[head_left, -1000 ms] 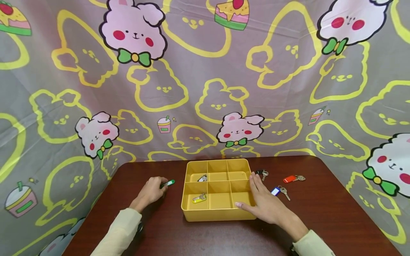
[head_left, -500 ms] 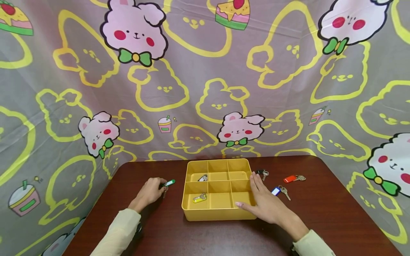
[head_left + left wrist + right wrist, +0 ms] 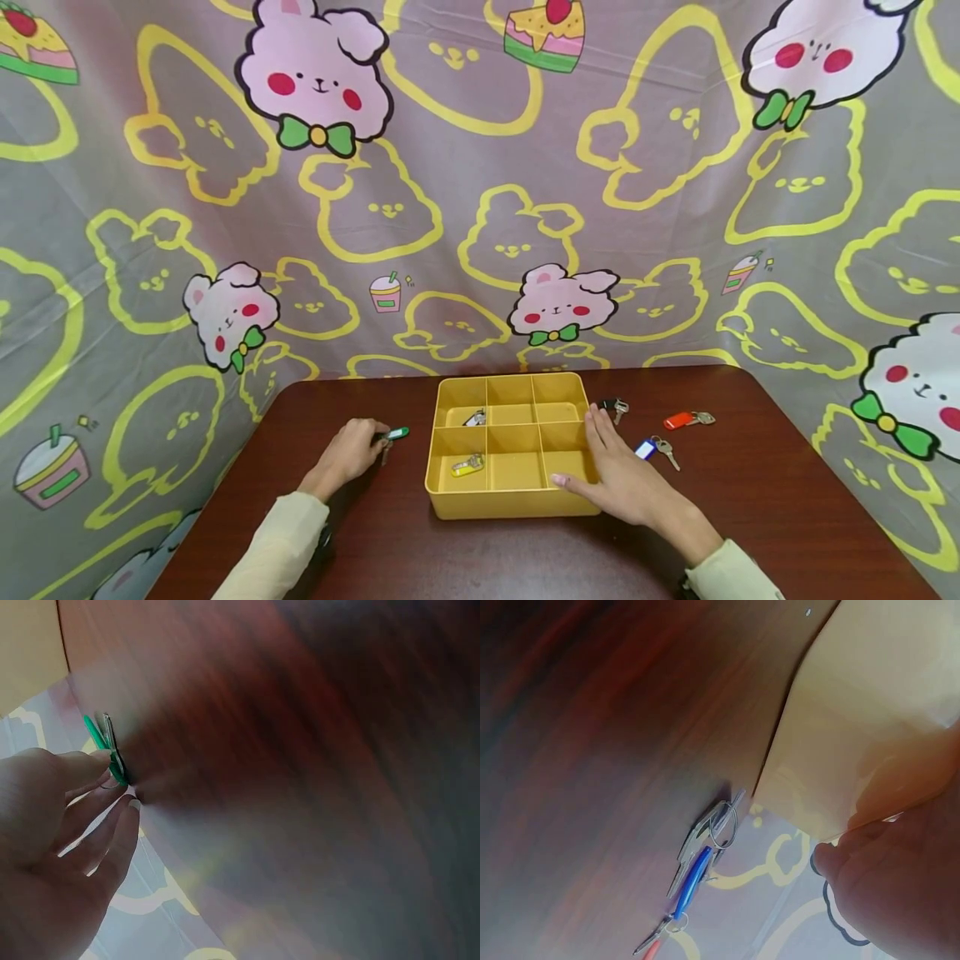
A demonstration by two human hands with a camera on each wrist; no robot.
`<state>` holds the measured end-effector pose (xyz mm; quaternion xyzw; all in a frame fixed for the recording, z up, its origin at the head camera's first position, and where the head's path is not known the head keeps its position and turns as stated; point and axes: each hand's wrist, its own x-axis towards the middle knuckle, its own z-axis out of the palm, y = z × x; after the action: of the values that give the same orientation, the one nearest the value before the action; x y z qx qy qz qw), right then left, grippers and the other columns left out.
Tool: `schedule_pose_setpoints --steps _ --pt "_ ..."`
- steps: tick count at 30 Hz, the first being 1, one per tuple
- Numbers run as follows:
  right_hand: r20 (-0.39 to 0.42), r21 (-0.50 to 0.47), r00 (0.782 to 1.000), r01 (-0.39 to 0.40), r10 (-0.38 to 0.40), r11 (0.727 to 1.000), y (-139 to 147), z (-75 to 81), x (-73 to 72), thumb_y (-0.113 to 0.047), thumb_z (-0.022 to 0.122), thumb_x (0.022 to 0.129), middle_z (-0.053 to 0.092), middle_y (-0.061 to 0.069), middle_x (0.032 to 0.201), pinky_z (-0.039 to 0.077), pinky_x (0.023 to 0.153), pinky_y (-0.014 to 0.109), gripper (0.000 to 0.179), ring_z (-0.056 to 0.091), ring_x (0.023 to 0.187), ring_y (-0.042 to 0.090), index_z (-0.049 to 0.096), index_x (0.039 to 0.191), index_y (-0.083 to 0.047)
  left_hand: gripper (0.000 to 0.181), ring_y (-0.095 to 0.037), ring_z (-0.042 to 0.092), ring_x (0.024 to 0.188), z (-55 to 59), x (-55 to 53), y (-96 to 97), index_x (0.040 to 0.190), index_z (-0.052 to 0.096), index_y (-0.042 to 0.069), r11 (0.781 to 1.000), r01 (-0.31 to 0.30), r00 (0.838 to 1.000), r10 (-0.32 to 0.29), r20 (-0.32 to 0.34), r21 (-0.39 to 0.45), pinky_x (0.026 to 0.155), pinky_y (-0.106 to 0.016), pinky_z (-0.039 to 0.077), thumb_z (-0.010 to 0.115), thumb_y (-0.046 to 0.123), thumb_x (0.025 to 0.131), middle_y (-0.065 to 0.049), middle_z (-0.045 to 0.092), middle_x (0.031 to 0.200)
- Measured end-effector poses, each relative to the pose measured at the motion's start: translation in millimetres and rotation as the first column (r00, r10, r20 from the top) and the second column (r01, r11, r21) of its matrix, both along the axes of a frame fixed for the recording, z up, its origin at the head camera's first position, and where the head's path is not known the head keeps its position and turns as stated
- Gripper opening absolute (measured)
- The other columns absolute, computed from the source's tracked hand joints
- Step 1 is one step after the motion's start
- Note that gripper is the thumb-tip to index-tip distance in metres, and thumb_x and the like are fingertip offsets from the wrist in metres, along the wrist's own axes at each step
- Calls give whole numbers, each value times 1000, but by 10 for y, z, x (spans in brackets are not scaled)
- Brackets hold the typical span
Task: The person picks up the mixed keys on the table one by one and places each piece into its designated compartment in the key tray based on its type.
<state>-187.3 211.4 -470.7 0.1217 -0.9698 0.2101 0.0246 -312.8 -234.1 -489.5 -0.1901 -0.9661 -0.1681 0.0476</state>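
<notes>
My left hand [image 3: 347, 457] pinches a green key tag [image 3: 396, 433] with a key [image 3: 386, 450] hanging from it, left of the box. In the left wrist view, thumb and fingertips meet on the green tag [image 3: 96, 733] close to the tabletop. A yellow box [image 3: 517, 503] with several compartments stands mid-table. My right hand [image 3: 630, 477] rests along its right wall, fingers straight, thumb over the front right compartment. Inside lie a yellow-tagged key [image 3: 467, 465] at front left and a key with a pale-looking tag [image 3: 475, 418] at back left.
Right of the box lie a black-tagged key [image 3: 613, 407], a red-tagged key [image 3: 688, 419] and a blue-tagged key [image 3: 656, 450], the blue one close beside my right hand. A patterned cloth [image 3: 450, 250] hangs behind the brown table [image 3: 510, 558].
The left fingers have shifted slightly on the green tag, and its key now shows below them. The tag has turned a little flatter. My right hand and the box have stayed put.
</notes>
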Motion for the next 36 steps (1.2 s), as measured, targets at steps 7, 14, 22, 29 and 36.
schedule_pose_setpoints --steps 7,14,22,29,36 --pt "5 -9 1000 -2 2 1000 -6 8 2 -85 51 90 5 20 178 33 126 60 121 13 164 42 15 166 2 8 -10 57 73 16 4 -18 99 79 7 1000 3 1000 -3 -4 -12 72 -32 52 72 3 95 4 71 79" --pt "-1 -12 1000 -4 4 1000 0 12 1 -85 51 91 6 21 177 32 127 59 121 13 164 42 16 166 4 10 -11 54 72 0 1 -24 96 79 5 999 15 999 -16 -30 -31 68 -29 49 71 -1 93 1 71 81" --pt "9 -10 1000 -1 1 1000 3 9 -5 -86 49 90 5 21 177 33 126 59 122 13 165 42 16 166 3 20 -6 53 65 -21 -22 -32 85 76 9 999 38 999 -38 -11 -5 63 -23 46 66 -5 95 9 63 63" --pt "5 -9 1000 -5 5 1000 5 3 -10 -86 49 90 4 20 178 33 126 60 122 13 165 42 14 166 2 24 -6 57 64 16 -4 -33 84 76 8 999 18 999 -19 25 39 62 -25 48 64 -8 96 8 66 60" --pt "10 -12 1000 -2 2 1000 12 -10 -14 -87 49 89 4 19 178 33 126 60 123 12 165 41 13 167 2 28 -8 61 67 30 -6 -53 78 74 10 999 2 1000 -3 5 53 65 -29 51 63 -13 90 7 68 59"
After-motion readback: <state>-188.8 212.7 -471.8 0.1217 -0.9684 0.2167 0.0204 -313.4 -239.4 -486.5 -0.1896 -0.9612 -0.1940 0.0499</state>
